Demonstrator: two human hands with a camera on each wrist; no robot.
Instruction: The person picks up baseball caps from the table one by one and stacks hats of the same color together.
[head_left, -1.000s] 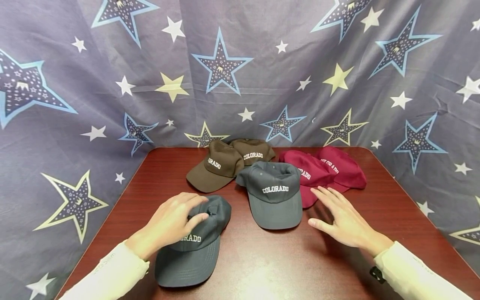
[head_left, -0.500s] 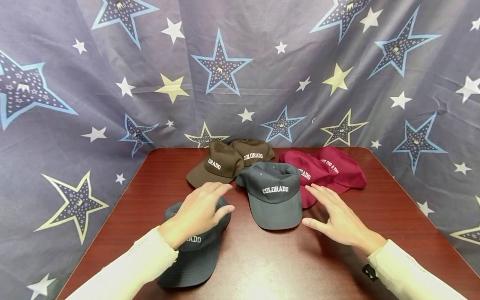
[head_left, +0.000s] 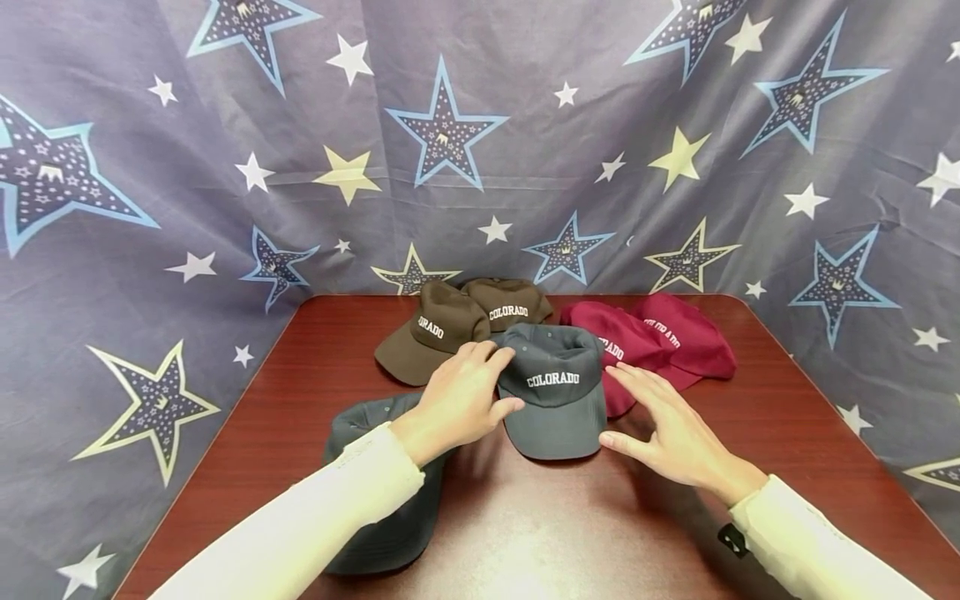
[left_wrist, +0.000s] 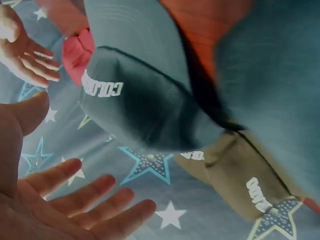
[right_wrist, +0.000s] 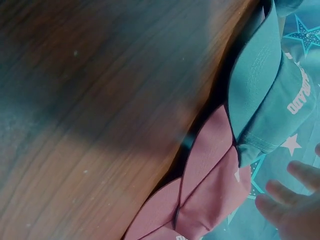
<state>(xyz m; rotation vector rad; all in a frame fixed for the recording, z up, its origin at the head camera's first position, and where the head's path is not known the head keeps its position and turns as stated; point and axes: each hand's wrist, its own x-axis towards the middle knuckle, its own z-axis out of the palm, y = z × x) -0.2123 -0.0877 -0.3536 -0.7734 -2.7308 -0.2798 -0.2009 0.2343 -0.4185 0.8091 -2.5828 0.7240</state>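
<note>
A dark grey baseball cap (head_left: 553, 400) lettered COLORADO lies mid-table, its brim toward me. My left hand (head_left: 461, 400) is at its left side, fingers loosely extended and thumb apart, fingertips overlapping the cap's edge in the head view. To its right is my right hand (head_left: 675, 433), fingers spread, thumb tip near the brim. The left wrist view shows the left hand (left_wrist: 65, 200) with fingers spread and nothing between them, beside the grey cap (left_wrist: 145, 95). Under my left forearm lies another dark grey cap (head_left: 408, 525), its lettering hidden by the sleeve.
Two brown caps (head_left: 427, 342) overlap behind on the left. Two maroon caps (head_left: 697, 342) overlap behind on the right, the nearer one partly behind my right fingers. The wooden table (head_left: 525, 533) ends against a star-patterned cloth (head_left: 495, 192).
My left hand has moved right and away from me, from over the front-left grey cap to the middle grey cap. My right hand has shifted slightly left. The caps have stayed put.
</note>
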